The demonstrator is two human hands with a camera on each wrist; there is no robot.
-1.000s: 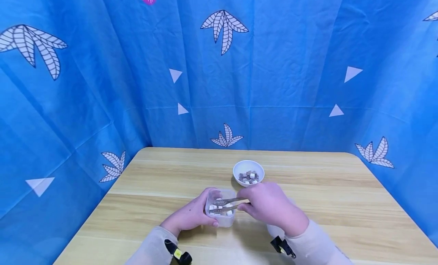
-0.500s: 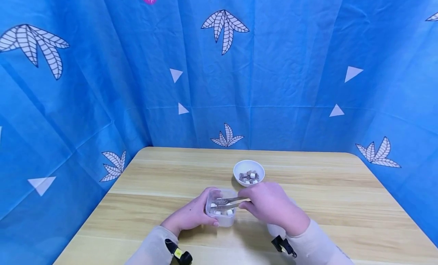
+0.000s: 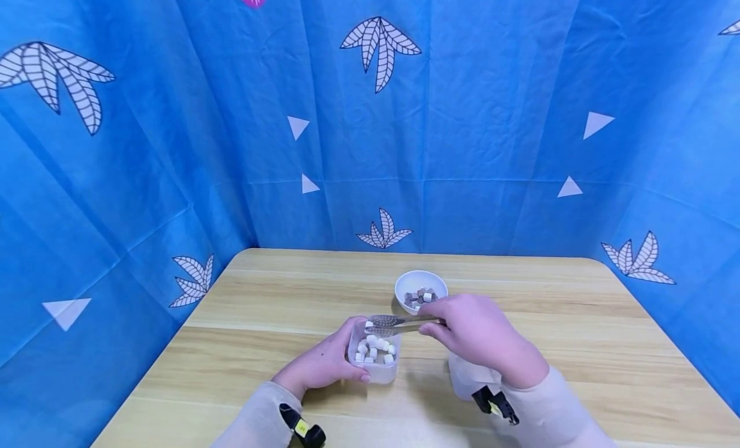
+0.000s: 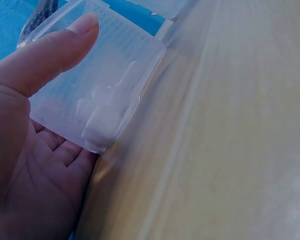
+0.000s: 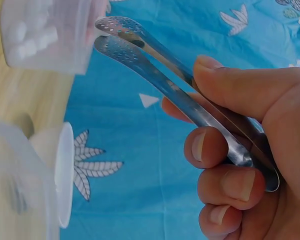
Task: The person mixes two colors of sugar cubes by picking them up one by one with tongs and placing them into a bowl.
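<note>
My left hand [image 3: 325, 358] grips a translucent plastic container [image 3: 378, 372] standing on the table, thumb at its near side. Inside lie several small white cubes [image 3: 372, 353]. In the left wrist view the thumb presses the container's wall [image 4: 115, 65]. My right hand [image 3: 482, 335] holds metal tongs [image 3: 399, 324] with perforated tips. Those tips are above the container's far rim, with one white cube [image 3: 369, 324] at their ends. In the right wrist view, thumb and curled fingers wrap the tongs [image 5: 182, 100], whose tips stand close together.
A white bowl [image 3: 413, 277] with brownish and white cubes stands behind the right hand. Another translucent container [image 3: 462, 378] sits partly hidden under the right wrist. The wooden table [image 3: 289, 287] meets a blue patterned curtain [image 3: 480, 146] at the back.
My right hand has risen with the tongs, moving back and slightly right, so the tips left the cubes inside the container. The left hand and the container have stayed put.
</note>
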